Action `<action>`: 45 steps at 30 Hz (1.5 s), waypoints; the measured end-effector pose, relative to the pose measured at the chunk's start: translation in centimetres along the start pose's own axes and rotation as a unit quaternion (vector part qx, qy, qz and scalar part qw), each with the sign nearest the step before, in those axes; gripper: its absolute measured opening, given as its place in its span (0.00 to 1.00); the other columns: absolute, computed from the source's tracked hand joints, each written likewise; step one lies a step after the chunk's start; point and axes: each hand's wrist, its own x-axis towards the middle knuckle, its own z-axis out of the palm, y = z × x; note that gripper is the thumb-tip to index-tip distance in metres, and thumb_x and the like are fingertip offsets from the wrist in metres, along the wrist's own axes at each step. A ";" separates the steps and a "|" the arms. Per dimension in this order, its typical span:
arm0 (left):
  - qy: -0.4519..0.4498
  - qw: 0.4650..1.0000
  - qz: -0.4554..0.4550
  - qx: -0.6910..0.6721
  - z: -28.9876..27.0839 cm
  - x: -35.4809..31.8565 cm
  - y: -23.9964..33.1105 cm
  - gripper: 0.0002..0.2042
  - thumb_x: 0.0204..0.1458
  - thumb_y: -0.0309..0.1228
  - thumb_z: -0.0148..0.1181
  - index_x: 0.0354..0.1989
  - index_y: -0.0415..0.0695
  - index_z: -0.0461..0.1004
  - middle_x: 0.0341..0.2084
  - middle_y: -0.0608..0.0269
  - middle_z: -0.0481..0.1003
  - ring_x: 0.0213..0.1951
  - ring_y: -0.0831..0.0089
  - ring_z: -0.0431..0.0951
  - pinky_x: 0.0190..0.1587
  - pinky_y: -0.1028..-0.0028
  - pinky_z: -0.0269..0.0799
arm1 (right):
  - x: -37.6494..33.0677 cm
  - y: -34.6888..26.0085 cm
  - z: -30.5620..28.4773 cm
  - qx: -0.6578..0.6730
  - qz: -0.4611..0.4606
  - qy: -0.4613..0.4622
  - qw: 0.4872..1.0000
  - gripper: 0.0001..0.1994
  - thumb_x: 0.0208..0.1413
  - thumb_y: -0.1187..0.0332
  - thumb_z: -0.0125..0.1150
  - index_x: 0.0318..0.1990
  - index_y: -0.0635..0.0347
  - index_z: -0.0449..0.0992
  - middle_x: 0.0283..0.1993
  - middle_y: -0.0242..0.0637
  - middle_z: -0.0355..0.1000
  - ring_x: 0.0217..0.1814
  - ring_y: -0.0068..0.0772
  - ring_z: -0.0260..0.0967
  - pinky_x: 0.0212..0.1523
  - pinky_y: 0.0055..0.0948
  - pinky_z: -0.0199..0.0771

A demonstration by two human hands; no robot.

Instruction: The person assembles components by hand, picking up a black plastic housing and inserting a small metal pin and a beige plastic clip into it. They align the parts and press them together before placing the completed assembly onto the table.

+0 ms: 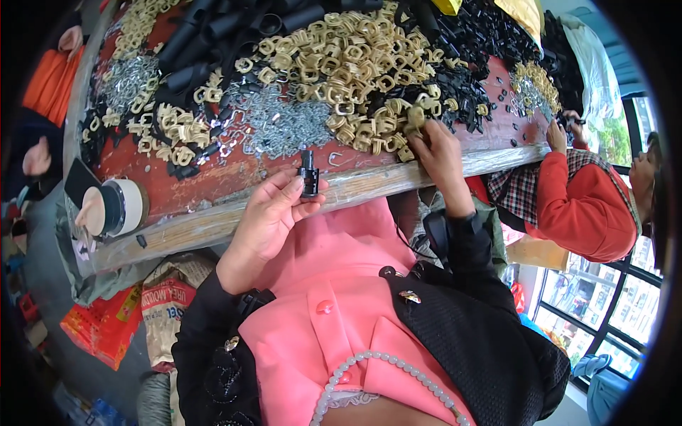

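My left hand is closed on a small black plastic fitting, held upright just over the table's near edge, with a narrow stem on top and an open slot in its body. My right hand reaches to the near edge of a heap of beige plastic rings. Between its thumb and fingers is one beige ring, slightly blurred and partly covered by the fingers. A pile of small silvery metal clips lies between the two hands, farther back on the table.
The red table has a raised wooden edge wrapped in film. Black tubes and black parts lie at the back. A round white container stands at left. A co-worker in red sleeves handles parts at right.
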 end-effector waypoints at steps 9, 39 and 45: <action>0.020 0.999 0.028 -0.015 -1.1 -1.7 0.7 0.12 0.54 0.29 0.46 0.44 0.36 0.64 0.38 0.51 0.71 0.37 0.70 0.74 0.40 0.76 0.72 | 6.1 -1.5 1.3 -0.042 -0.078 0.031 0.996 0.10 0.40 0.67 0.60 0.26 0.61 0.67 0.25 0.43 0.65 0.26 0.44 0.64 0.25 0.35 0.63; 0.085 0.983 0.135 -0.093 -5.6 -7.5 4.2 0.12 0.52 0.29 0.49 0.42 0.35 0.66 0.35 0.55 0.72 0.35 0.71 0.74 0.37 0.80 0.72 | 7.7 -19.5 9.0 -0.024 -0.315 -0.075 0.946 0.07 0.42 0.69 0.55 0.31 0.57 0.68 0.30 0.38 0.64 0.34 0.42 0.64 0.33 0.35 0.63; 0.078 0.984 0.145 -0.073 -5.5 -5.9 4.2 0.13 0.53 0.29 0.48 0.45 0.35 0.64 0.37 0.51 0.71 0.36 0.70 0.74 0.37 0.79 0.73 | 7.9 -19.3 9.4 -0.014 -0.296 -0.102 0.950 0.06 0.42 0.69 0.55 0.29 0.57 0.67 0.30 0.38 0.63 0.33 0.42 0.64 0.32 0.35 0.64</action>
